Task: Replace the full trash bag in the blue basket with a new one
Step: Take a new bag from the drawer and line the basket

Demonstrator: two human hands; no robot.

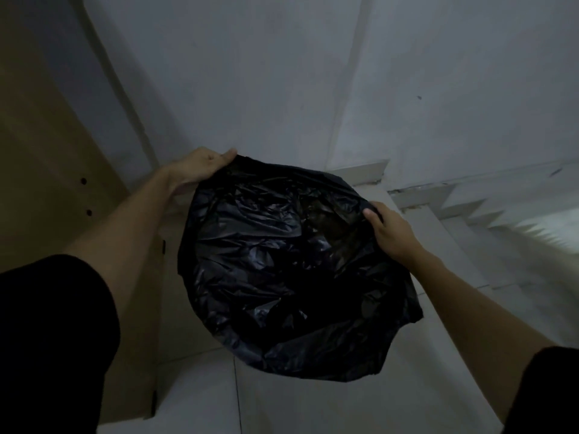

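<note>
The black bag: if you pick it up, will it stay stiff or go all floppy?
Probably floppy: the black bag is thin, crinkled plastic, sagging between the left hand and right hand. Its shiny surface may be slippery. Its weight cannot be judged; the contents are too dark to see.

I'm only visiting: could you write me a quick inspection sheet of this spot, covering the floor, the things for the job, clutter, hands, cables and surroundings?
Surface: pale tiled floor, dimly lit.
Job's things: black trash bag spread wide open, crinkled; the basket itself cannot be made out under it.
Clutter: nothing seen.
Hands: left hand grips the bag's far-left rim; right hand grips its right rim.
Cables: nothing seen.
Surroundings: brown panel on the left, grey wall behind, stairs on the right.
</note>
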